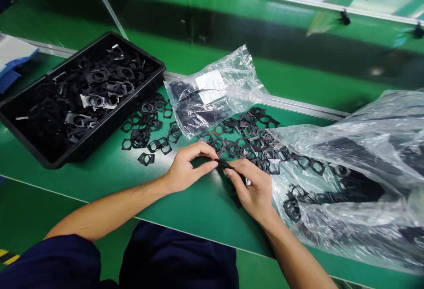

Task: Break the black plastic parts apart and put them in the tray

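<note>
Between my two hands, above the green table, is a thin black plastic part, seen nearly edge-on. The thumb and fingers of my left hand pinch its left end. My right hand grips the right end, with the thumb in front and the fingers behind. My fingers hide much of its shape. Just beyond my hands lies a loose spread of black ring-shaped plastic parts. Another scatter of these parts lies farther left, beside the bin.
A black bin full of similar parts stands at the left. Behind my hands lies a clear labelled bag of black parts. A large open plastic bag spills parts at the right. A metal-edged ledge runs along the back.
</note>
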`<action>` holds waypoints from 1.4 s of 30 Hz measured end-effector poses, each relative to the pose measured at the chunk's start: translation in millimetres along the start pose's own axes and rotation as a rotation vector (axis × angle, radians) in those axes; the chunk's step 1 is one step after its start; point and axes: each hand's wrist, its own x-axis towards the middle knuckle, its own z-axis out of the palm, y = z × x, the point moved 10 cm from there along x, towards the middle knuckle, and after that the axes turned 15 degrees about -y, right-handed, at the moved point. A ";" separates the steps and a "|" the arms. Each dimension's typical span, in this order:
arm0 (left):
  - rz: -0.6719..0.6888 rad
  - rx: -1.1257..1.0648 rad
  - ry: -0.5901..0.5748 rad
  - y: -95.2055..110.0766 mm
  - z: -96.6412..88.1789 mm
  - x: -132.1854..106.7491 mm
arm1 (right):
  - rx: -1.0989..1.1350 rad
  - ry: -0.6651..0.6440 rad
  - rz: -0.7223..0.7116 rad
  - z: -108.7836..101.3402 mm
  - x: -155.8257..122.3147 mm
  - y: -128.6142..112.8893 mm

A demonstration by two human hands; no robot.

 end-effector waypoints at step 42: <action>0.165 0.193 0.012 21.2 -1.2 -2.8 | 0.124 0.033 0.014 -7.9 -0.5 -1.2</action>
